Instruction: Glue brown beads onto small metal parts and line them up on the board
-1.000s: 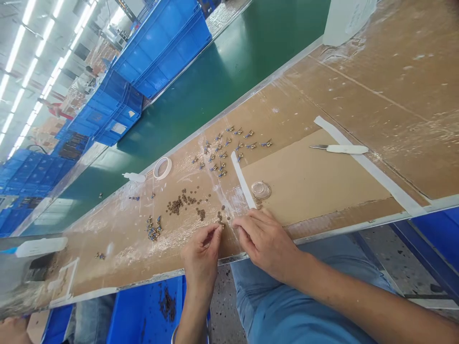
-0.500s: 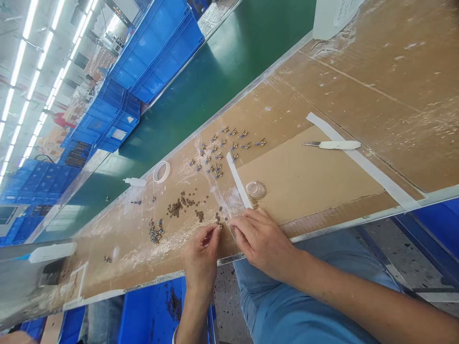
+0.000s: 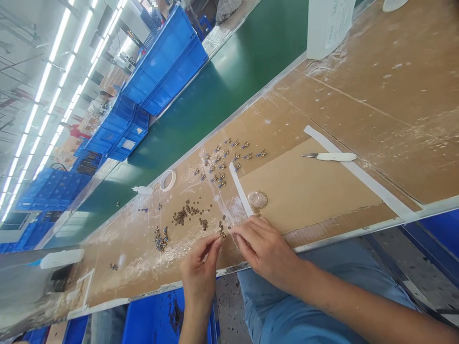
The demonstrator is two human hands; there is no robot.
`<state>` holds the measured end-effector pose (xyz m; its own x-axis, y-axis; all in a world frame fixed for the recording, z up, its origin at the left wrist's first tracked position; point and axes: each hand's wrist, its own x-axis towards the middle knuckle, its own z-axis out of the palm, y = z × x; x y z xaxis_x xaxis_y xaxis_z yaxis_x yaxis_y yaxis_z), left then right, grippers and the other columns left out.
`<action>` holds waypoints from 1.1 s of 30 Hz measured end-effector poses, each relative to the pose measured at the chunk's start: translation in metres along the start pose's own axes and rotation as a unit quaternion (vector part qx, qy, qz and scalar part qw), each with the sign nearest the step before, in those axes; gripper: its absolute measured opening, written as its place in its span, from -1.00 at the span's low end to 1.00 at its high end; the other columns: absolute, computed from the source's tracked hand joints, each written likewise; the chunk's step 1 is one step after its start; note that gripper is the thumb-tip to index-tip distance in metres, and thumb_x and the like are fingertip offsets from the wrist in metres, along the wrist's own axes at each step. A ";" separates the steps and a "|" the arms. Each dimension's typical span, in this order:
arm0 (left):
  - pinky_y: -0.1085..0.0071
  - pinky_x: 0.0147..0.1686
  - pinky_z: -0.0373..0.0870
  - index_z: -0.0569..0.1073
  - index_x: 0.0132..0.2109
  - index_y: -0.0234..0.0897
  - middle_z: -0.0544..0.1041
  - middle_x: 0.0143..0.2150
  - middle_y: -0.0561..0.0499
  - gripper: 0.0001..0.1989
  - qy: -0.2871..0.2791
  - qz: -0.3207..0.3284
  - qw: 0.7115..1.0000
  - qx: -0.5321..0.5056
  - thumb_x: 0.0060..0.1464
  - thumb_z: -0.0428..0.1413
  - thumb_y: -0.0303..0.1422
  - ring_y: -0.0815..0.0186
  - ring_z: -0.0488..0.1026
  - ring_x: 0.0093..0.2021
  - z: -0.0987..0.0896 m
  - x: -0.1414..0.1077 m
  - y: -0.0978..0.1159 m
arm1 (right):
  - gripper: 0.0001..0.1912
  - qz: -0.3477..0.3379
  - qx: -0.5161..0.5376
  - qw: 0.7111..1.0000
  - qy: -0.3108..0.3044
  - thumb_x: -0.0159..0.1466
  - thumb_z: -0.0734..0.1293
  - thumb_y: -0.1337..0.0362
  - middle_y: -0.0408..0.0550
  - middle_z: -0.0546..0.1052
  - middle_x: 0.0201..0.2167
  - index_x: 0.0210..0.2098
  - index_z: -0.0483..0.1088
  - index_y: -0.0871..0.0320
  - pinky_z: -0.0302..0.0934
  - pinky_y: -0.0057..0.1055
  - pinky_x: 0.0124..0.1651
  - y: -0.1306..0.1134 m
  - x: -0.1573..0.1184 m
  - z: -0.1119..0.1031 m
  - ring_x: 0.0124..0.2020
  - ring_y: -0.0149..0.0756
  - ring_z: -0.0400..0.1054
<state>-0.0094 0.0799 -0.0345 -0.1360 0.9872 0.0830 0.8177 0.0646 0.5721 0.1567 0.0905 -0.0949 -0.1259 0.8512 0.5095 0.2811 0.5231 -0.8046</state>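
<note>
My left hand (image 3: pixel 201 260) is pinched over the front edge of the bench, thumb and forefinger together beside some small brown round pieces (image 3: pixel 222 234); what it holds is too small to name. Facing it, my right hand (image 3: pixel 263 244) has its fingertips closed a short gap away, and anything between them is hidden. Beyond my hands lies a heap of small brown round pieces (image 3: pixel 180 216). Several little blue-and-gold figures (image 3: pixel 225 154) stand or lie farther back, with a cluster of similar figures (image 3: pixel 161 240) to the left.
A clear shallow dish (image 3: pixel 257 199) sits beyond my right hand. To the right is a white-handled knife (image 3: pixel 336 156). A tape roll (image 3: pixel 168 180) and a small white bottle (image 3: pixel 142 190) lie near the green belt (image 3: pixel 229 91). Blue crates (image 3: pixel 168 62) stand across the belt.
The whole view has shifted, so the bench appears slightly lower. Both hands stay close together, with the left thumb and forefinger still pinched; the right fingertips remain opposite them.
</note>
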 end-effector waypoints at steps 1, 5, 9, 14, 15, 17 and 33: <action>0.43 -0.22 0.53 0.63 -0.28 -0.17 0.67 -0.32 0.06 -0.88 0.014 0.008 1.000 -0.024 0.07 0.23 -0.27 0.28 0.60 -0.28 -0.001 -0.005 0.001 | -0.83 -0.011 0.007 1.000 0.003 0.41 0.16 0.45 -0.04 0.48 -0.34 -0.18 0.37 0.21 0.17 -0.31 -0.14 0.000 0.001 0.000 -0.27 -0.25 0.29; 0.51 -0.20 0.54 0.63 -0.23 -0.13 0.67 -0.29 0.11 -0.91 0.048 0.047 0.996 -0.066 0.07 0.26 -0.37 0.35 0.60 -0.27 -0.007 -0.023 0.009 | -0.85 -0.045 0.059 0.997 0.010 0.42 0.21 0.40 -0.08 0.54 -0.27 -0.12 0.41 0.16 0.23 -0.32 -0.12 0.004 0.002 -0.001 -0.24 -0.29 0.36; 0.56 -0.16 0.53 0.62 -0.19 -0.09 0.66 -0.26 0.15 -0.83 0.062 0.097 0.991 -0.063 0.08 0.25 -0.47 0.40 0.59 -0.25 -0.012 -0.031 0.016 | -0.88 -0.051 0.117 0.992 -0.002 0.40 0.26 0.38 -0.12 0.55 -0.28 -0.12 0.43 0.14 0.25 -0.33 -0.12 0.006 0.001 -0.002 -0.24 -0.33 0.38; 0.58 -0.17 0.52 0.60 -0.17 -0.09 0.65 -0.25 0.15 -0.80 0.046 0.138 0.988 -0.056 0.11 0.22 -0.51 0.42 0.59 -0.24 -0.014 -0.033 0.019 | -0.88 -0.067 0.141 0.988 -0.017 0.39 0.29 0.39 -0.11 0.55 -0.26 -0.11 0.44 0.15 0.26 -0.35 -0.11 0.006 -0.001 -0.004 -0.22 -0.34 0.38; 0.59 -0.18 0.53 0.60 -0.17 -0.10 0.65 -0.26 0.15 -0.80 0.046 0.143 0.987 -0.053 0.11 0.22 -0.51 0.42 0.59 -0.25 -0.015 -0.032 0.020 | -0.88 -0.070 0.142 0.987 -0.016 0.38 0.29 0.40 -0.11 0.55 -0.26 -0.11 0.43 0.15 0.26 -0.36 -0.11 0.006 -0.002 -0.004 -0.22 -0.35 0.38; 0.58 -0.20 0.53 0.60 -0.17 -0.11 0.66 -0.27 0.15 -0.81 0.049 0.152 0.986 -0.048 0.11 0.22 -0.51 0.42 0.60 -0.26 -0.015 -0.032 0.021 | -0.88 -0.074 0.142 0.987 -0.018 0.38 0.29 0.40 -0.10 0.55 -0.26 -0.11 0.43 0.16 0.25 -0.36 -0.11 0.007 -0.002 -0.003 -0.23 -0.35 0.37; 0.42 -0.28 0.56 0.65 -0.32 -0.19 0.67 -0.35 0.02 -0.92 0.017 0.020 0.996 -0.082 0.04 0.26 -0.32 0.26 0.61 -0.32 -0.023 -0.001 0.006 | -0.84 -0.067 0.051 0.996 -0.001 0.43 0.22 0.34 -0.09 0.55 -0.25 -0.05 0.40 0.12 0.27 -0.31 -0.11 0.004 -0.003 0.000 -0.22 -0.31 0.41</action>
<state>-0.0172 0.0763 -0.0125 -0.1259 0.9828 0.1350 0.7210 -0.0028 0.6930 0.1588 0.0898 -0.0999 -0.1581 0.7734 0.6139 0.1641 0.6336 -0.7560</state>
